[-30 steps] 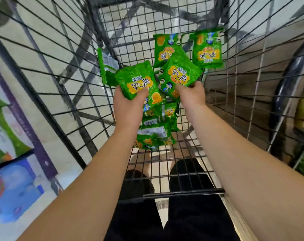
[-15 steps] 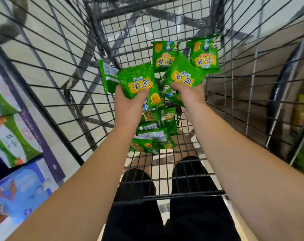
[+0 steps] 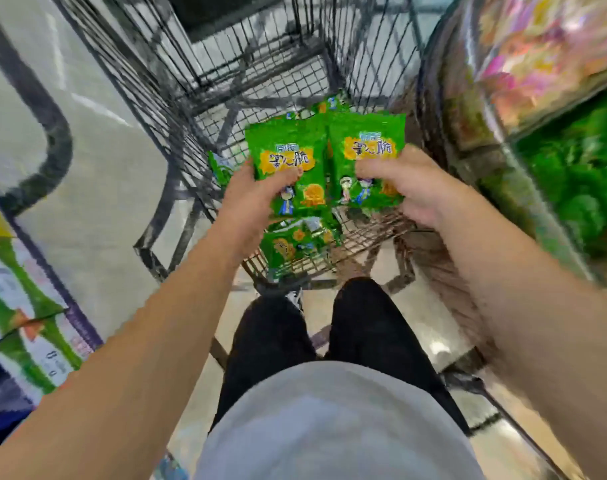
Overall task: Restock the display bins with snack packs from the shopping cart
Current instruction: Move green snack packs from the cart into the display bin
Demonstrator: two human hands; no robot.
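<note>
left hand [image 3: 252, 199] grips a pack [image 3: 288, 168], right hand [image 3: 404, 188] grips another pack [image 3: 366, 161], side by side above cart [image 3: 177, 109]; more packs [image 3: 295, 242] below the hands

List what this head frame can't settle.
- Pack count in the cart: the two held packs, left pack and right pack, cover the pile.
- Bins at right: motion blur; contents unreadable, cut by the edge.
- Right hand: fingers behind its pack hidden.
- Pack print: too blurred to read.
</note>
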